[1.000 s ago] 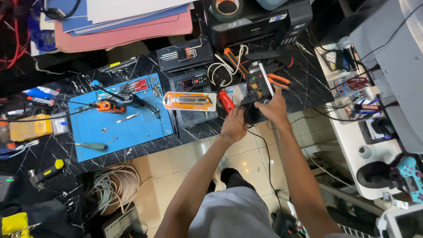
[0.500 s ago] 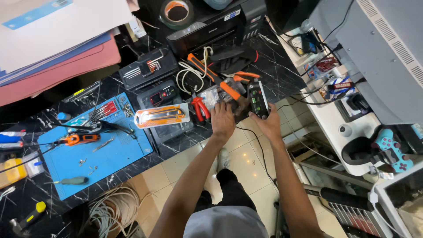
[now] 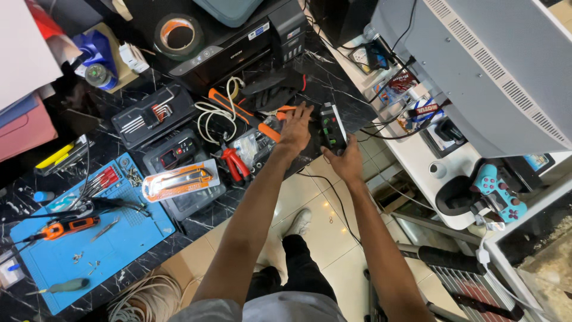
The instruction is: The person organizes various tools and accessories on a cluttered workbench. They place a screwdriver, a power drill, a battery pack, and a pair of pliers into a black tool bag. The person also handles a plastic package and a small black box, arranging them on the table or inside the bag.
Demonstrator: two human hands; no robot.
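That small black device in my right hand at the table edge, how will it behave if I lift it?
The black device looks rigid and boxy, so it should lift without flexing. It seems small enough for the right hand alone, probably light. A cable hangs below the table edge near it and may drag.

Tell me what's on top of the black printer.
On the printer lies a tape roll near its left end, and a grey-blue thing sits at its back, cut off by the picture's edge. The printer's top beneath them is hidden.
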